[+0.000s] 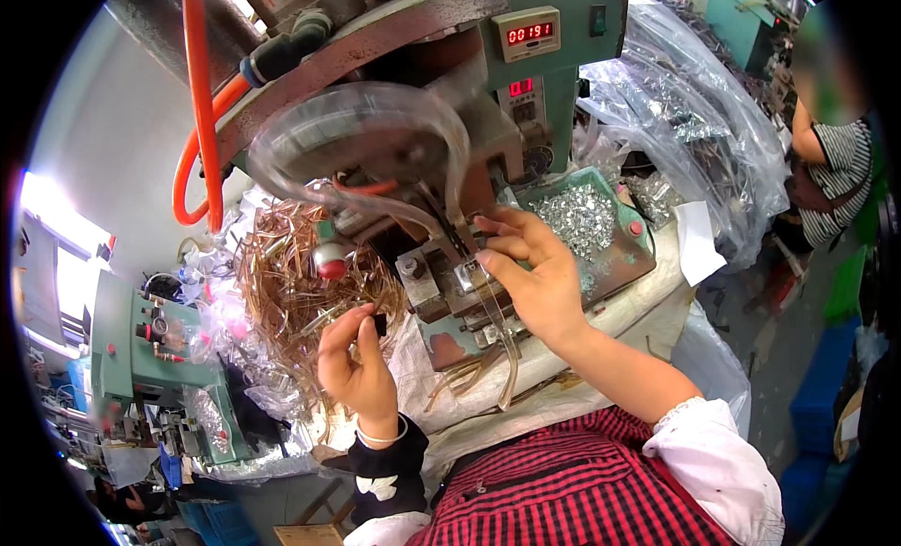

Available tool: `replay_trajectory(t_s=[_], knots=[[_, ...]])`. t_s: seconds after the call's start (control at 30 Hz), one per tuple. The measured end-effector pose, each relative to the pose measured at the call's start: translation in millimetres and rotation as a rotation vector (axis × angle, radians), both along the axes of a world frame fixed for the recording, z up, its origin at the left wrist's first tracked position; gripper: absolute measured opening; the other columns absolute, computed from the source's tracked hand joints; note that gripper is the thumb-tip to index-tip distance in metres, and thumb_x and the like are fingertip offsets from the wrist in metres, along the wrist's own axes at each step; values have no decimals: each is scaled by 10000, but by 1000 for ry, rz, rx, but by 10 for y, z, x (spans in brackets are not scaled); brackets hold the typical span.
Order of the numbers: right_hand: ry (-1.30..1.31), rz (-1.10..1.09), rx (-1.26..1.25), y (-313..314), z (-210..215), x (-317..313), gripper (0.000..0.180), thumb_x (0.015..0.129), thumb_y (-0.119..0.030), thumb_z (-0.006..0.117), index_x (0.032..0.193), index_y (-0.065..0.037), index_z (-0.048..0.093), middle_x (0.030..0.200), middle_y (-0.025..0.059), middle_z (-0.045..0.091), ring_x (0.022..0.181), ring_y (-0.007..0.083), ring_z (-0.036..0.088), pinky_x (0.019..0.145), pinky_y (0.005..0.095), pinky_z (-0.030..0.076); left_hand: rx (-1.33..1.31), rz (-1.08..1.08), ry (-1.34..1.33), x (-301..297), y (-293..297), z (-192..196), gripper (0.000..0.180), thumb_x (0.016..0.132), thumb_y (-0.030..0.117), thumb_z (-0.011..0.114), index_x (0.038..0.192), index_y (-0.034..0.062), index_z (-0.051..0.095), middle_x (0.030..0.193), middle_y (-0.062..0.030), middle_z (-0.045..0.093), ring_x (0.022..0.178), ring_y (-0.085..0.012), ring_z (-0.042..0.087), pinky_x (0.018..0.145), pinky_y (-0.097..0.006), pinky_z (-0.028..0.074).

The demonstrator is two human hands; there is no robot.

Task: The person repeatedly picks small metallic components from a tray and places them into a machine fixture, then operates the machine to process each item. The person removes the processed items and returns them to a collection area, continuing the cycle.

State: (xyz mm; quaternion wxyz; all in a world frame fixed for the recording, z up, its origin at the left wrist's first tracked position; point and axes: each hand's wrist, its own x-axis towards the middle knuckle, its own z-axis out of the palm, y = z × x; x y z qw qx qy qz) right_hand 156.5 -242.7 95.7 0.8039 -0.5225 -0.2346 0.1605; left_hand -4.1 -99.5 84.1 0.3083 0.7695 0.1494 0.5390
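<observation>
My right hand [542, 279] is at the press, its thumb and fingers closed on a clear plastic strap [455, 138] beside the metal die [469, 272]. The strap bends up in a wide loop in front of the machine. Its two ends hang out below the die toward me. Lower left, my left hand [357, 372] is raised apart from the press. Its thumb and forefinger pinch a small black piece [379, 325], whose kind I cannot make out. Behind that hand lies a heap of brownish clear straps [291, 274].
A green tray [610, 199] of small shiny metal pieces sits right of the die. A red push button [329, 262] stands left of it. An orange air hose [194, 105] hangs at upper left. Clear plastic bags [694, 124] are piled behind. Another person [835, 171] is at far right.
</observation>
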Motion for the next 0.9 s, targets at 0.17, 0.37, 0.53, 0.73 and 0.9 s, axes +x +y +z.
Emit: replay_trajectory(t_s=[0.17,0.37,0.53,0.73,0.9], knots=[[79,73,-31,2,213,-98,494,917,24,637,1392,33,500,1267,144,660,1046,164,659,952,291,494,381,-154,-23,-58,-346,584,110,960,52,661,1020,-29,617,955,-207,703,864,-272,688,788,-347,578],[-841,-267,-368,-290,151,-264,479,953,-109,592,1401,34,497,1329,261,578,1221,412,581,1078,490,430,649,-297,94,232,-483,425,193,777,40,821,934,17,711,998,-165,732,715,-234,685,584,-312,539],[-721,-582,-516,-575,-449,486,367,1022,-146,515,1346,17,567,1298,212,617,1207,393,567,1066,458,421,799,-345,139,458,-497,354,251,739,54,852,950,58,716,1002,-111,737,584,-154,626,495,-271,476],[-655,-464,-803,-1057,-639,772,114,865,-61,682,976,-56,706,1043,106,672,1022,312,615,904,396,482,830,-326,86,498,-451,268,239,744,75,849,929,72,699,983,-90,730,549,-114,569,470,-242,428],[-812,-521,-978,-1060,-634,598,112,751,-73,774,841,-85,707,901,76,636,940,301,604,827,417,487,708,-336,111,450,-515,249,255,722,27,847,939,53,716,986,-117,744,584,-157,630,473,-267,463]])
